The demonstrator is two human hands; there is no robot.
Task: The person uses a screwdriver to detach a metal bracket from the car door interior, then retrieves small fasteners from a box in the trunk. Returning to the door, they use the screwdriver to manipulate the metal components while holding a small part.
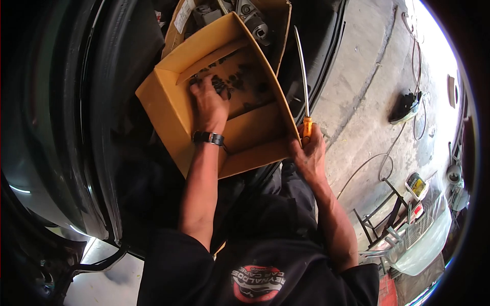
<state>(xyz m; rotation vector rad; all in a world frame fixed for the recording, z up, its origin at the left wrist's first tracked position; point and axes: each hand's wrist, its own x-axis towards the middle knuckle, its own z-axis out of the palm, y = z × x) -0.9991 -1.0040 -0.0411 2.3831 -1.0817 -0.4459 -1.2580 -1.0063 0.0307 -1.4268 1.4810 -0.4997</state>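
Note:
A shallow open cardboard box (171,120) is tilted in front of me, with small black parts (236,80) scattered on its bottom. Inside it, my left hand (210,104), a black-strapped watch on the wrist, has its fingers curled down into a cluster of these parts. Their exact kind is too small and dark to tell. A long screwdriver (307,127) with an orange handle is in my right hand (310,153), its shaft pointing up and away. That same hand also presses against the box's right corner.
Behind the box, a larger carton (282,38) holds grey metal parts (253,23). Dark car bodywork (71,127) curves along the left. On the concrete floor (352,97) to the right lie a shoe (407,107), a loose hose and a metal frame with plastic-wrapped items.

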